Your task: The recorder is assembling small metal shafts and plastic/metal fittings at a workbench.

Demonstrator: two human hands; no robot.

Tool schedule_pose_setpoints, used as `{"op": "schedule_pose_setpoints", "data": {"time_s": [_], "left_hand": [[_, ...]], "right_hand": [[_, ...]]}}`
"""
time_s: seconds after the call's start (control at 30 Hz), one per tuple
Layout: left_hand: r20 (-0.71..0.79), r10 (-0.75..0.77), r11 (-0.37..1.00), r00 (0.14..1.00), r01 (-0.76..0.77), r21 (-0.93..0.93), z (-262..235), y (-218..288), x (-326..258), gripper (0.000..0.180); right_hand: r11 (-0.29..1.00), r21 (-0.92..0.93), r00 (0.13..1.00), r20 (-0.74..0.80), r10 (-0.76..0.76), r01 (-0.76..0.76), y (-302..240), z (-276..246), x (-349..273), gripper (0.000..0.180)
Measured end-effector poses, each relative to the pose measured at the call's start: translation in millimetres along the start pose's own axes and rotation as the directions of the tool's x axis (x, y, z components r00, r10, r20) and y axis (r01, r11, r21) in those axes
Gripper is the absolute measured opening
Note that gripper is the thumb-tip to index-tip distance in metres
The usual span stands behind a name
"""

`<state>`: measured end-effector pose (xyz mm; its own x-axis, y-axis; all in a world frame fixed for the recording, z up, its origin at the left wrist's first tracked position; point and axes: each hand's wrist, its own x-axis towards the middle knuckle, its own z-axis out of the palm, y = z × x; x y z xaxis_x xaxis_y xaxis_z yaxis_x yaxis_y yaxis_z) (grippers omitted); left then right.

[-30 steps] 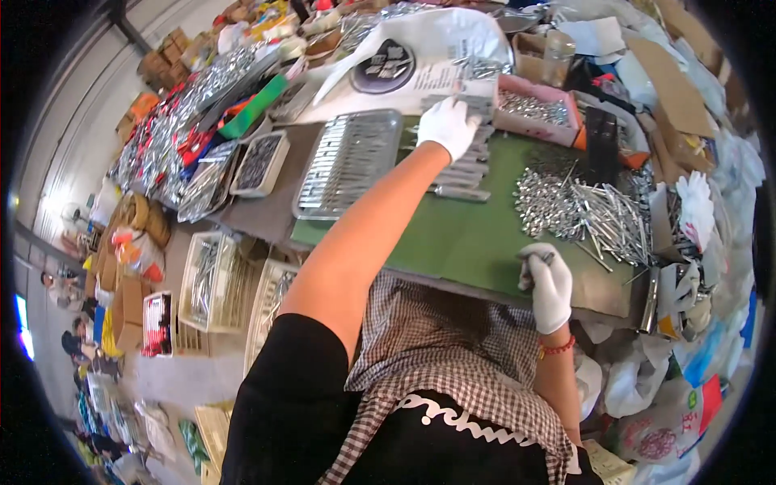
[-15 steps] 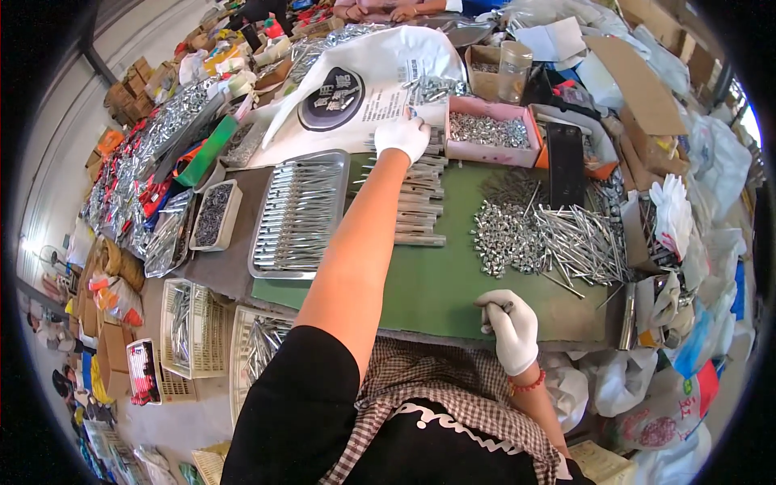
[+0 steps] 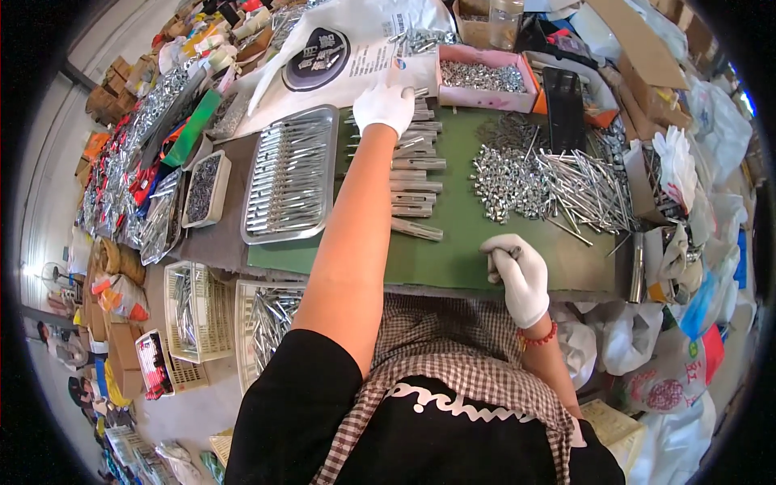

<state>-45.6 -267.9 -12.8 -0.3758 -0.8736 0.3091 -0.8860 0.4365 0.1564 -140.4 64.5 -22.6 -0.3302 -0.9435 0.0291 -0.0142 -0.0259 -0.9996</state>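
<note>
My left hand (image 3: 385, 107), in a white glove, is stretched out over the far end of a row of assembled metal bolts (image 3: 414, 186) laid on the green mat (image 3: 453, 250); whether it grips one is hidden under the glove. My right hand (image 3: 517, 271), also gloved, rests near the mat's front edge with fingers curled around small metal pieces. A heap of nuts and long pins (image 3: 550, 186) lies to the right of the row. A metal tray (image 3: 291, 174) of finished bolts sits left of the row.
A pink box of small parts (image 3: 477, 77) and a white printed bag (image 3: 331, 56) lie at the back. White baskets of bolts (image 3: 194, 311) stand at the lower left. Bags and cardboard boxes (image 3: 687, 170) crowd the right side.
The view has shifted, so the table sits lower and more central. My left hand stays reaching at the far end of the bolt row; my right hand stays near the front edge.
</note>
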Motion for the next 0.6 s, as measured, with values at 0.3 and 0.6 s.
{"op": "schedule_pose_setpoints", "data": {"time_s": [0.3, 0.6], "left_hand": [[0.043, -0.037, 0.999, 0.998, 0.035, 0.037, -8, 6, -22, 0.045], [-0.111, 0.317, 0.948, 0.942, -0.313, 0.053, -4, 6, -38, 0.049]], "right_hand": [[0.711, -0.626, 0.928, 0.058, -0.368, 0.321, 1, 24, 4, 0.02], [0.481, -0.825, 0.933, 0.143, -0.33, 0.297, 3, 43, 14, 0.024]]}}
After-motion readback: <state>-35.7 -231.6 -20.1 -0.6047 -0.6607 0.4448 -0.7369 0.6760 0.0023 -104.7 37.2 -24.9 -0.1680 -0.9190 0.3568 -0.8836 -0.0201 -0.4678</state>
